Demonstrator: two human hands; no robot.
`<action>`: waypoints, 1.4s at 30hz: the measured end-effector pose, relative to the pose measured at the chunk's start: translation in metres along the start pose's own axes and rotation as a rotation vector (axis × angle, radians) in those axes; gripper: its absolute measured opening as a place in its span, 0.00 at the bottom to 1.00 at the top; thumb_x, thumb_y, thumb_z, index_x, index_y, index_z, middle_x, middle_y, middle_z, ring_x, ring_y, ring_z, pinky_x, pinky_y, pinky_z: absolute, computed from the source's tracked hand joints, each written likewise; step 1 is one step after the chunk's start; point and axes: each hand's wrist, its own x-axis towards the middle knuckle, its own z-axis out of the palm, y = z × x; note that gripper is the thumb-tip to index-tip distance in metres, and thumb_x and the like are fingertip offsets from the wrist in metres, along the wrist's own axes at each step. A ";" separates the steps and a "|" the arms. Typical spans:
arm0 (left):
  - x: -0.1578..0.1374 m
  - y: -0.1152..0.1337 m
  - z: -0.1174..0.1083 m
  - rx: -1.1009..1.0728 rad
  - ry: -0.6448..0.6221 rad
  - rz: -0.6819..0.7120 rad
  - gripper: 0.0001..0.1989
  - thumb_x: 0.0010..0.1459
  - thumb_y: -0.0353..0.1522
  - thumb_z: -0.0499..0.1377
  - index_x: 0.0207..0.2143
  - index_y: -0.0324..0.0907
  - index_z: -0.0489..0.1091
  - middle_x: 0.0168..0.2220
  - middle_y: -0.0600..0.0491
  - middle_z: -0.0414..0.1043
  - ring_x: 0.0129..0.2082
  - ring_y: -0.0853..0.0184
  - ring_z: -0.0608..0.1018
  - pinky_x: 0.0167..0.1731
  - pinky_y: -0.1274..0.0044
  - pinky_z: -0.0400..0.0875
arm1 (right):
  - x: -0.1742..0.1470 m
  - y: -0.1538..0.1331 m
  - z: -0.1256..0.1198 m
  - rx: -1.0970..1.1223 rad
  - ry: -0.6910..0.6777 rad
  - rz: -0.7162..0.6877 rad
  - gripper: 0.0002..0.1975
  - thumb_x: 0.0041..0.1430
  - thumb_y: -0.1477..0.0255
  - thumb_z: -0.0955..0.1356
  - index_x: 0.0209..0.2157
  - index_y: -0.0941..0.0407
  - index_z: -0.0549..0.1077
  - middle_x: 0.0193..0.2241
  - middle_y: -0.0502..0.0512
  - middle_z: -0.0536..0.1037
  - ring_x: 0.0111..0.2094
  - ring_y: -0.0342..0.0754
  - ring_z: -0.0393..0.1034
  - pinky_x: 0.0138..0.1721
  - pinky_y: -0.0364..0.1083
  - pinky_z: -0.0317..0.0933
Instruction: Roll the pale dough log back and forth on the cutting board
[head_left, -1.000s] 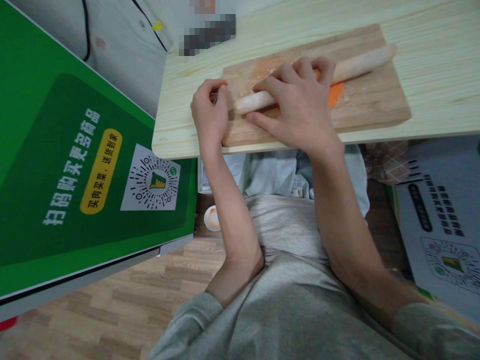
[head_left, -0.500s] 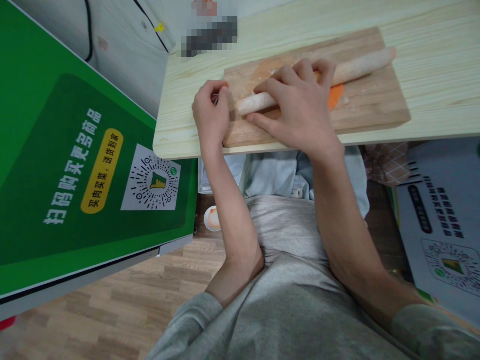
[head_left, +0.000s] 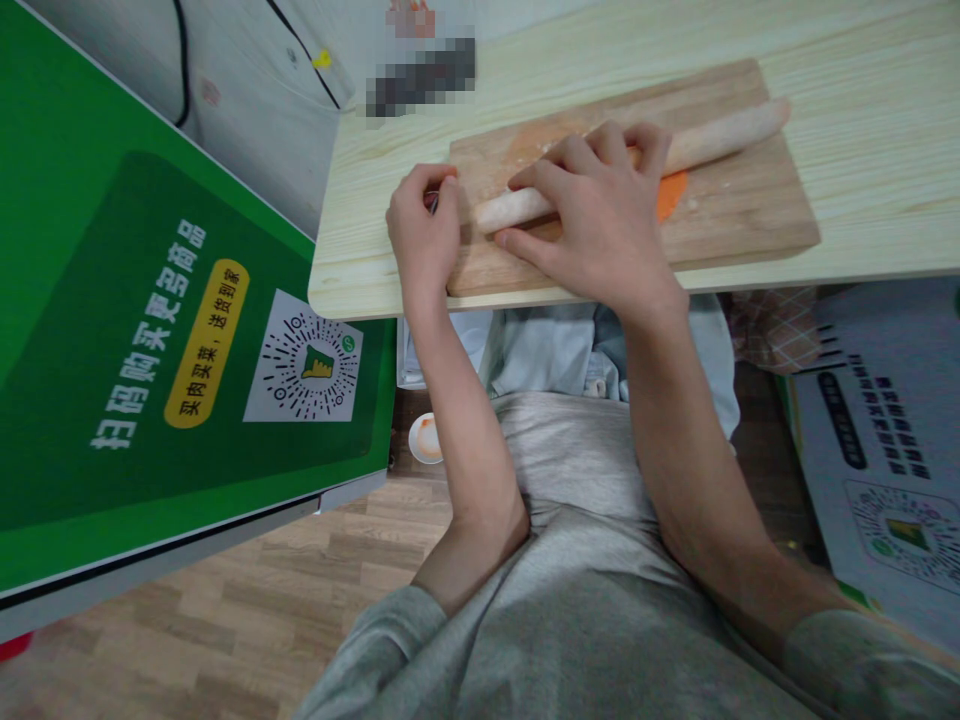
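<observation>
Rolling pin (head_left: 726, 137) over orange sheet (head_left: 672, 195), beneath right hand (head_left: 600, 215)
Pin's long axis: near-left to far-right across the wooden board (head_left: 739, 212); right hand nearer, spread over it, thumb on near side; left hand (head_left: 424, 225) curled beyond its left end, any pinched item cannot be told; counter (head_left: 885, 150) beneath

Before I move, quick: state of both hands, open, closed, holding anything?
Left hand: fingers curled at the left end of the cutting board; whether it holds anything can't be told.
Right hand: open, fingers spread over the rolling pin.
</observation>
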 end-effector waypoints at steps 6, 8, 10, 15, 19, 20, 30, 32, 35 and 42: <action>0.000 0.001 0.001 -0.004 -0.006 -0.027 0.11 0.66 0.39 0.55 0.46 0.48 0.73 0.54 0.50 0.81 0.61 0.58 0.76 0.64 0.56 0.60 | -0.001 0.002 0.003 -0.062 0.048 -0.038 0.32 0.63 0.44 0.59 0.61 0.37 0.80 0.63 0.53 0.80 0.65 0.79 0.61 0.61 0.79 0.43; -0.001 0.001 0.000 -0.003 -0.004 -0.025 0.11 0.65 0.40 0.55 0.45 0.49 0.73 0.54 0.50 0.82 0.61 0.57 0.76 0.64 0.56 0.60 | -0.001 0.003 0.004 -0.115 0.052 -0.043 0.31 0.65 0.47 0.60 0.61 0.40 0.80 0.63 0.57 0.80 0.65 0.76 0.62 0.64 0.77 0.45; -0.001 0.002 0.000 0.001 -0.004 -0.014 0.10 0.64 0.40 0.55 0.44 0.51 0.73 0.53 0.50 0.82 0.60 0.56 0.77 0.63 0.56 0.61 | -0.001 0.003 0.004 -0.139 0.057 -0.045 0.30 0.65 0.48 0.61 0.61 0.40 0.80 0.63 0.56 0.79 0.66 0.74 0.63 0.65 0.75 0.47; -0.003 0.003 -0.001 -0.006 0.008 0.006 0.10 0.65 0.40 0.56 0.44 0.50 0.73 0.52 0.49 0.82 0.60 0.55 0.77 0.63 0.56 0.61 | 0.000 0.001 0.002 -0.038 0.041 -0.032 0.27 0.61 0.47 0.61 0.58 0.26 0.79 0.57 0.47 0.83 0.66 0.81 0.60 0.59 0.80 0.40; -0.003 0.004 -0.001 -0.009 0.025 0.003 0.09 0.64 0.39 0.56 0.42 0.51 0.73 0.51 0.51 0.83 0.59 0.56 0.78 0.63 0.56 0.63 | 0.001 -0.001 0.000 0.020 0.013 -0.010 0.25 0.58 0.43 0.60 0.53 0.18 0.79 0.50 0.46 0.86 0.67 0.83 0.56 0.55 0.81 0.38; -0.003 0.005 0.000 -0.009 0.034 0.006 0.08 0.63 0.40 0.56 0.42 0.51 0.73 0.50 0.51 0.83 0.59 0.56 0.79 0.63 0.56 0.64 | 0.001 -0.001 0.000 0.026 0.015 -0.010 0.25 0.57 0.42 0.59 0.52 0.18 0.79 0.50 0.46 0.86 0.67 0.83 0.56 0.54 0.81 0.38; -0.001 0.002 0.001 -0.027 0.032 0.012 0.10 0.65 0.43 0.58 0.42 0.51 0.74 0.50 0.51 0.82 0.57 0.57 0.77 0.62 0.58 0.64 | 0.001 0.000 0.000 0.042 0.000 0.016 0.27 0.56 0.42 0.60 0.54 0.19 0.79 0.50 0.48 0.86 0.68 0.84 0.54 0.54 0.81 0.38; 0.000 0.002 0.001 -0.041 -0.019 -0.031 0.17 0.66 0.52 0.58 0.45 0.53 0.75 0.52 0.52 0.81 0.63 0.54 0.72 0.63 0.55 0.61 | 0.000 0.000 0.000 0.030 -0.011 0.031 0.28 0.57 0.42 0.60 0.56 0.21 0.78 0.49 0.49 0.86 0.69 0.84 0.53 0.54 0.81 0.37; 0.001 0.003 0.000 -0.067 -0.114 -0.091 0.31 0.62 0.65 0.54 0.53 0.56 0.75 0.53 0.51 0.81 0.71 0.49 0.64 0.63 0.52 0.56 | 0.000 -0.001 0.000 0.005 -0.014 0.028 0.29 0.59 0.42 0.59 0.58 0.23 0.78 0.48 0.50 0.87 0.69 0.82 0.53 0.56 0.81 0.37; 0.002 0.002 -0.002 -0.058 -0.062 -0.048 0.21 0.57 0.58 0.57 0.45 0.62 0.78 0.56 0.47 0.80 0.69 0.43 0.70 0.62 0.49 0.57 | -0.001 -0.002 -0.002 -0.016 -0.009 -0.014 0.29 0.61 0.42 0.60 0.59 0.24 0.78 0.46 0.52 0.87 0.67 0.85 0.56 0.56 0.84 0.38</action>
